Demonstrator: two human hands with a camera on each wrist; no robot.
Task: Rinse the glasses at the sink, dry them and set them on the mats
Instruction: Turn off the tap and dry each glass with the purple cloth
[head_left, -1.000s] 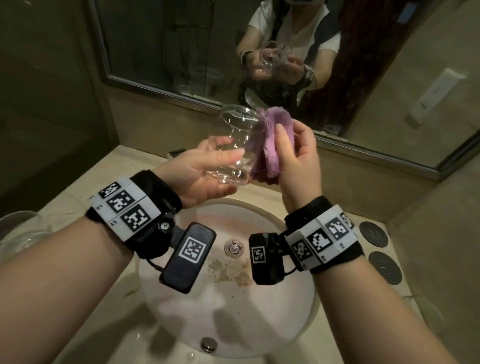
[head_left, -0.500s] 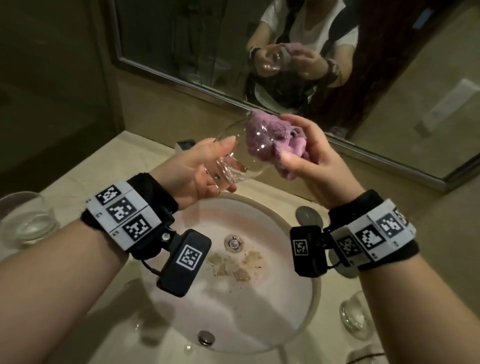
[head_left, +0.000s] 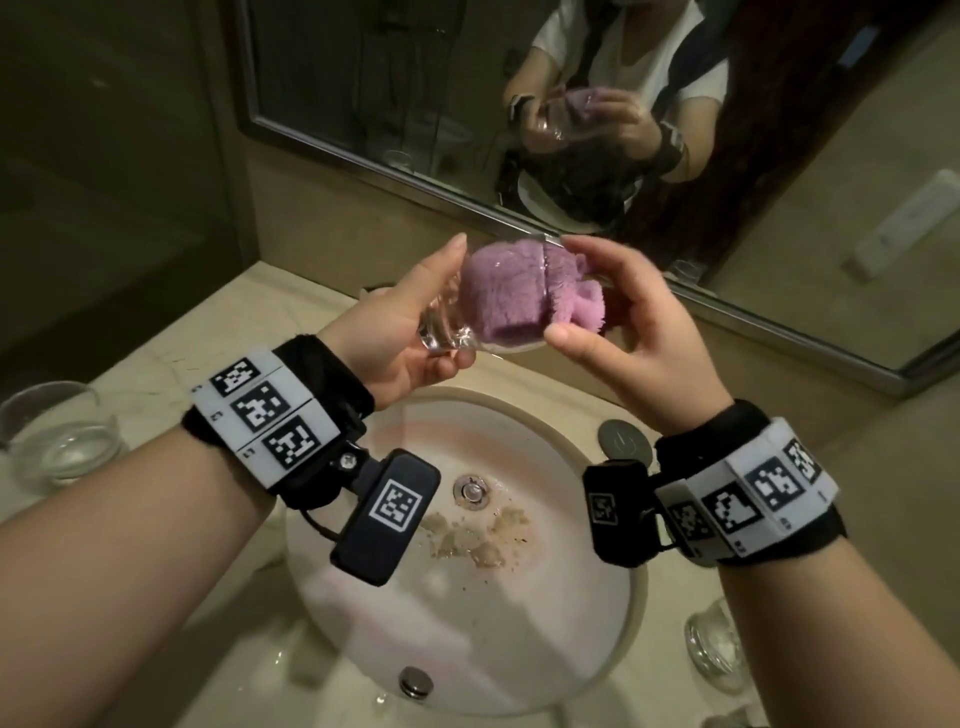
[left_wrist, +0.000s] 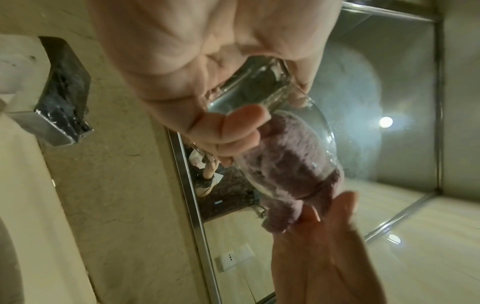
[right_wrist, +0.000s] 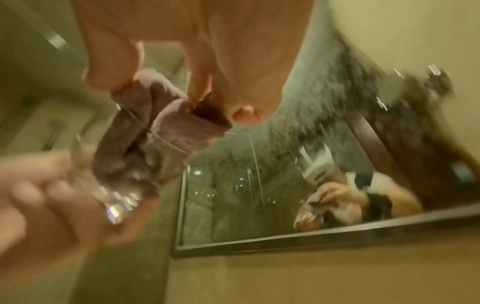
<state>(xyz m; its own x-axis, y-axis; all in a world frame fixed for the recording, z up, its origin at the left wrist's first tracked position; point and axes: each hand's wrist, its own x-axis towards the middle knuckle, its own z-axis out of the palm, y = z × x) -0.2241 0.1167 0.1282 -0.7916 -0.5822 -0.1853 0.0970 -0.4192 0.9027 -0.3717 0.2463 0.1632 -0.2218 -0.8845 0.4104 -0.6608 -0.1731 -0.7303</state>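
Above the white sink (head_left: 613, 639), my left hand (head_left: 400, 332) grips the thick base of a clear glass (head_left: 447, 332) lying on its side, mouth to the right. A purple cloth (head_left: 511, 293) is stuffed inside it, with one end sticking out at the mouth. My right hand (head_left: 623, 332) pinches that cloth end at the rim. In the left wrist view the glass (left_wrist: 262, 86) and the cloth (left_wrist: 291, 164) show close up; the right wrist view shows the cloth (right_wrist: 148, 127), blurred.
Another glass (head_left: 52, 431) stands on the counter at far left, and one more glass (head_left: 714, 644) at lower right. A dark round mat (head_left: 623, 441) lies right of the basin. The mirror (head_left: 519, 104) runs along the back wall. Brown residue lies in the sink bowl.
The cloth has gone from the outside of the glass to deep inside it. The glass has tipped onto its side, and my right hand has shifted right to its rim.
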